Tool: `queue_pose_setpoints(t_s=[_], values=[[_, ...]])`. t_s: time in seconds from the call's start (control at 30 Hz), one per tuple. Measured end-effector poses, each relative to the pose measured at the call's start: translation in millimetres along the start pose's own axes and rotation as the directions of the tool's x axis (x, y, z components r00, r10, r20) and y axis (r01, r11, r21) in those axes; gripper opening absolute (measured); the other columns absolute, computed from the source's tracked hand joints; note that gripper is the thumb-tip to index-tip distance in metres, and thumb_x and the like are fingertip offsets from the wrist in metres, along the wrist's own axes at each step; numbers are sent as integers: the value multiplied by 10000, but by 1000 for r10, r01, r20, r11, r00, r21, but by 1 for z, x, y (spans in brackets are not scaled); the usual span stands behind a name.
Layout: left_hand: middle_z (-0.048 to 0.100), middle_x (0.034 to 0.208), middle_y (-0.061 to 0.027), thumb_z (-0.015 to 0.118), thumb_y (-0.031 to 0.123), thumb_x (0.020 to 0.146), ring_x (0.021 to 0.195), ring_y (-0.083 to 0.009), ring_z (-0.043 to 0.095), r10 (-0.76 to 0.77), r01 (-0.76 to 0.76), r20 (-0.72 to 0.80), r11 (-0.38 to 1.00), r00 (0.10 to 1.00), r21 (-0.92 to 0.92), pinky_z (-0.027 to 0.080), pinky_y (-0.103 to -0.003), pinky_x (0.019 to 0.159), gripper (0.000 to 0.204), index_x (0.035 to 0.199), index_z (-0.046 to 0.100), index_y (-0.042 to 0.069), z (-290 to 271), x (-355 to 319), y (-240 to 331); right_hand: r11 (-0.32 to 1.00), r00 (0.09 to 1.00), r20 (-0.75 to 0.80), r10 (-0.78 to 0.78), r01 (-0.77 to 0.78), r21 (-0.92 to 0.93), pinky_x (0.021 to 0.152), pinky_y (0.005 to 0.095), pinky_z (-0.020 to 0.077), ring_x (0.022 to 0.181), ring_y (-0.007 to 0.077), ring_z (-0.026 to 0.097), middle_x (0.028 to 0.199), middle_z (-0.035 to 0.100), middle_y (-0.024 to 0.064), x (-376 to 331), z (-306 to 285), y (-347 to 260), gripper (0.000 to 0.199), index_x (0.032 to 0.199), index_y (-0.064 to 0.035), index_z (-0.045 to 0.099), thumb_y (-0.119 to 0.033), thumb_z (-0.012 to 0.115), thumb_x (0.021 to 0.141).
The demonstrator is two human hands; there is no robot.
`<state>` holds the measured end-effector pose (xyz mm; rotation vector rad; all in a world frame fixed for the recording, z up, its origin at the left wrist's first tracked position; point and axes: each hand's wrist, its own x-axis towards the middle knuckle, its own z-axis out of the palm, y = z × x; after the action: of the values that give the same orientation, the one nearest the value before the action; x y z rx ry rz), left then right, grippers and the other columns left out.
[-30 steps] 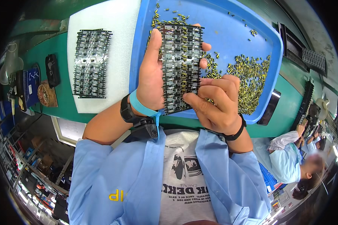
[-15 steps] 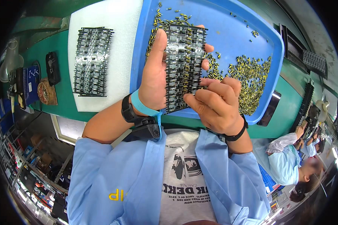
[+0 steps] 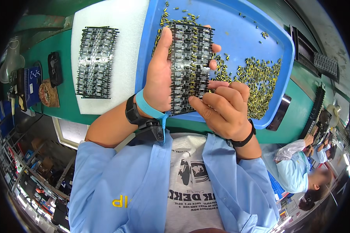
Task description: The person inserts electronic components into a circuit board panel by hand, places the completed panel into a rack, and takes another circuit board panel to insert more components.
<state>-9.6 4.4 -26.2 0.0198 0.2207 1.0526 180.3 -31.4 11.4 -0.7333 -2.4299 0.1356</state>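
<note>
My left hand [image 3: 157, 79] grips a black circuit board panel [image 3: 181, 62] from its left side, with fingertips showing past its right edge. A column of small yellow-and-black capacitors runs down the panel. Over its lower right part, my right hand [image 3: 225, 106] is closed, thumb and fingertips touching the board; whatever they pinch is too small to make out. Behind the panel lies a blue tray [image 3: 221, 23] with many loose capacitors [image 3: 256, 85], heaped mostly toward its right side.
A second board panel [image 3: 95, 62] lies on a white foam sheet [image 3: 124, 46] at the left. A black phone-like slab [image 3: 279, 112] rests right of the tray on the green table [image 3: 58, 105]. Black racks [image 3: 313, 58] stand farther right. Another person [image 3: 293, 167] works at the right.
The panel has tilted and shifted slightly in my left hand. My right hand stays at nearly the same place on the board's lower part.
</note>
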Motion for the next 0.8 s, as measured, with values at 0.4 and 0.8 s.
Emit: queue_pose_setpoints(t_s=[0.4, 0.8], values=[[635, 1389, -189, 325, 717, 1108, 1151, -296, 673, -67, 69, 21, 990, 997, -120, 657, -519, 927, 776, 1539, 503, 96, 0, -1, 5, 996, 997, -49, 52, -49, 72, 847, 394, 475, 973, 227, 649, 1011, 672, -10, 2, -5, 0, 460, 1079, -139, 853, -119, 772, 627], [607, 1430, -180, 288, 716, 1113, 1191, -310, 645, -47, 53, 52, 992, 998, -113, 646, -507, 955, 798, 1606, 446, 109, -5, -2, 9, 983, 997, 19, 75, -77, 167, 864, 417, 472, 1023, 253, 664, 1029, 683, 10, 4, -6, 8, 435, 1058, -134, 856, -102, 744, 639]])
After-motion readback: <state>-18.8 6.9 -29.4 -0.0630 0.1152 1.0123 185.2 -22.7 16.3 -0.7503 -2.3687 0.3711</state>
